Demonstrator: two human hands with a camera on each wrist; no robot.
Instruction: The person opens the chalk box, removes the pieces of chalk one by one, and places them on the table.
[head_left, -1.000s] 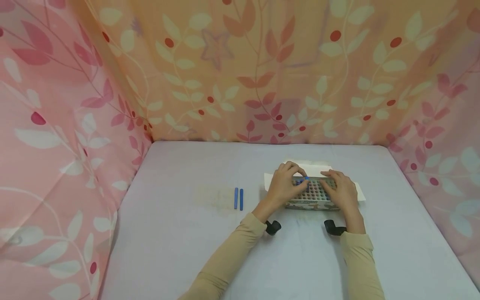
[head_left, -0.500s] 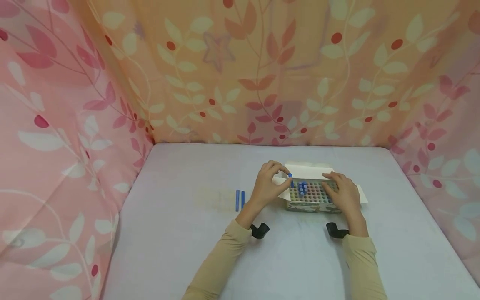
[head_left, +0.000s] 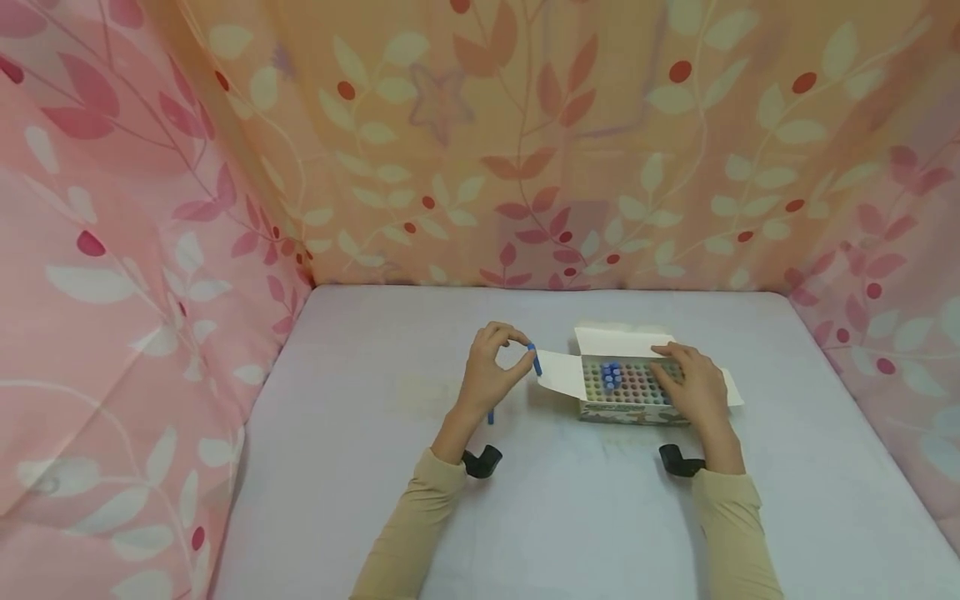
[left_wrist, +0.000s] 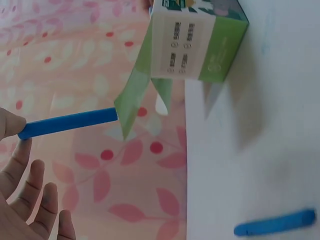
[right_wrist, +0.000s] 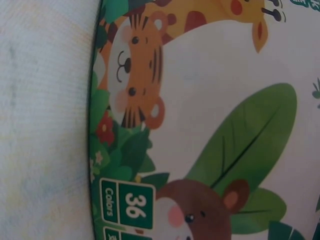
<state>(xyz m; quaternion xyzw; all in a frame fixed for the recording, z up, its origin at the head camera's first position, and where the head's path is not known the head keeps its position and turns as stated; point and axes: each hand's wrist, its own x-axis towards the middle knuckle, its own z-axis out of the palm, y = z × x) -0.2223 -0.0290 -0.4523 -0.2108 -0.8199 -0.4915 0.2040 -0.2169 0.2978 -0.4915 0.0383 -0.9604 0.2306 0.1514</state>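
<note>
My left hand [head_left: 487, 371] pinches a blue chalk stick [head_left: 535, 360] by one end, thumb against fingertip. In the left wrist view the held chalk stick [left_wrist: 70, 123] points toward the open box's flap. The cardboard chalk box [head_left: 633, 414] has a tray of holes, with several blue chalk sticks [head_left: 611, 377] standing out of it. Over the box's right end lies my right hand [head_left: 696, 383], fingers spread and relaxed. A further blue chalk stick [left_wrist: 275, 223] lies on the table, partly hidden by my left hand in the head view.
White flaps [head_left: 561, 373] stick out from the box's left, back and right sides. The box's printed wall [right_wrist: 200, 100] reads 36 Colors. A white cloth covers the table [head_left: 585, 525], faintly smudged. Floral curtains [head_left: 450, 167] stand behind and at both sides.
My left hand has drawn away from the box to the left, carrying the blue chalk stick. It now covers part of the sticks lying on the table. My right hand stays at the box.
</note>
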